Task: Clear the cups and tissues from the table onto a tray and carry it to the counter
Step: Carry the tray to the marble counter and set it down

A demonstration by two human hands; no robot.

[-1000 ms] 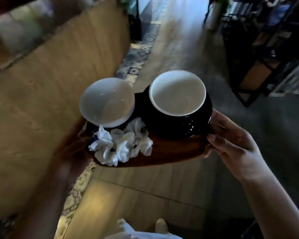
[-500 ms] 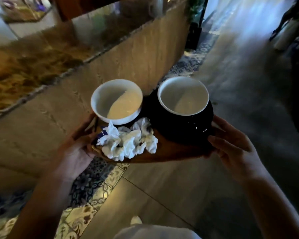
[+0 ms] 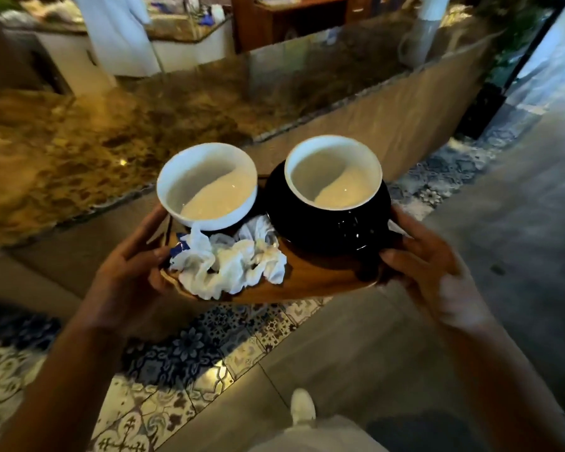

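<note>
I hold a wooden tray (image 3: 320, 282) level in front of me, above the floor. My left hand (image 3: 128, 272) grips its left edge and my right hand (image 3: 428, 265) grips its right edge. On the tray a white cup (image 3: 209, 187) stands at the left. A second cup, white inside and black outside (image 3: 333, 177), stands on a black saucer (image 3: 327, 230) at the right. Crumpled white tissues (image 3: 229, 262) lie along the tray's near edge. The brown stone counter (image 3: 95, 141) lies just beyond the tray, to the left and ahead.
The counter's beige front panel (image 3: 421, 109) runs diagonally toward the far right. Patterned floor tiles (image 3: 193, 353) line its base, with grey floor (image 3: 519, 256) at the right. Behind the counter stand a wooden cabinet (image 3: 291, 17) and a white unit (image 3: 79, 60). My shoe (image 3: 302, 406) shows below.
The view has swung left toward the counter, which now fills the space beyond the tray. Both hands keep their grip, and the cups and tissues sit as before.
</note>
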